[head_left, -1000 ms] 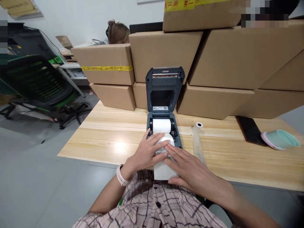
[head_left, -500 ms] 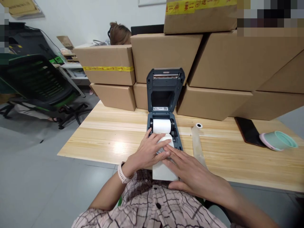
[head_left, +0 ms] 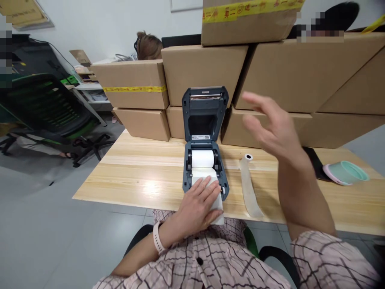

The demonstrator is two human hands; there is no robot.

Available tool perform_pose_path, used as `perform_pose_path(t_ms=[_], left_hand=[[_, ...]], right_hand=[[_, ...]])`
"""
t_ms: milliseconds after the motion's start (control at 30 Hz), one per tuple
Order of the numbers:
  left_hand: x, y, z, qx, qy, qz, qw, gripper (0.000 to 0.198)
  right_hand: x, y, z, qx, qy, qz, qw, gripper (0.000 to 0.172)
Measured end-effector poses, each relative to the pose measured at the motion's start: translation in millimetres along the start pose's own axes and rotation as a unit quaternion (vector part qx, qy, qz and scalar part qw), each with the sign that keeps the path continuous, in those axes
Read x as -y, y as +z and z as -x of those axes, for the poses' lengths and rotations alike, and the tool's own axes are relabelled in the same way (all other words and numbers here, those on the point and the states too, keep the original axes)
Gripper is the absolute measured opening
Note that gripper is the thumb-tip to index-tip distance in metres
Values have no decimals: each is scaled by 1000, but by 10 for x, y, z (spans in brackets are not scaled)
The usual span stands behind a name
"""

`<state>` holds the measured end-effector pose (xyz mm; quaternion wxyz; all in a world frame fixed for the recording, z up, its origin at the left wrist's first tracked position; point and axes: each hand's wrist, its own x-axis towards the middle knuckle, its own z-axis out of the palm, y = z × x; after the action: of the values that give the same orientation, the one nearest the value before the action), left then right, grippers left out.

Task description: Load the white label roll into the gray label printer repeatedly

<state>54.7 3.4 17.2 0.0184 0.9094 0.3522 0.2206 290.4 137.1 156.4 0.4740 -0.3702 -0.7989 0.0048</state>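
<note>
A dark grey label printer [head_left: 186, 176] stands on the wooden table with its lid [head_left: 205, 108] raised. Inside it sits a white label roll [head_left: 202, 159], and its paper strip [head_left: 219, 216] runs forward over the printer's front and past the table edge. My left hand [head_left: 200, 202] lies flat on that strip, fingers stretched together and pointing away from me. Up in the air to the right of the lid is my right hand [head_left: 272, 124], blurred, its fingers and thumb apart with nothing between them.
Stacked cardboard boxes [head_left: 204, 66] line the back of the table [head_left: 135, 172]. Right of the printer lies a small roll with an unwound pale strip [head_left: 249, 188]. Farther right are a black phone-like slab [head_left: 315, 162] and a mint-green cup [head_left: 345, 172]. An office chair [head_left: 45, 108] stands at left.
My right hand has left the paper strip and risen to the right, beside the lid. My left hand has slid slightly toward me and now lies flatter on the strip.
</note>
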Motion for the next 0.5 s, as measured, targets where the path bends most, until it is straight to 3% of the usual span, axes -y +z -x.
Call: perform_pose_path(t_ms=[67, 133, 233, 300, 367, 433, 500], left_hand=[[-78, -2, 54, -24, 16, 13, 1000, 54], [-127, -24, 106, -43, 24, 32, 998, 50], [-149, -88, 183, -61, 23, 93, 994, 45], [-129, -164, 233, -75, 18, 170, 982, 41], [-72, -277, 272, -134, 8, 252, 958, 42], [30, -416, 282, -249, -34, 278, 927, 46], [168, -533, 247, -367, -120, 237, 892, 41]], right_hand=[[-275, 277, -328, -15, 26, -34, 999, 53], [-477, 549, -589, 13, 48, -100, 994, 62], [-532, 768, -764, 30, 75, -163, 983, 69], [-417, 745, -698, 5, 85, -173, 981, 66], [-233, 630, -493, -23, 70, -173, 982, 62], [-23, 497, -178, -39, 42, -184, 981, 57], [185, 414, 200, -25, 22, -198, 980, 46]])
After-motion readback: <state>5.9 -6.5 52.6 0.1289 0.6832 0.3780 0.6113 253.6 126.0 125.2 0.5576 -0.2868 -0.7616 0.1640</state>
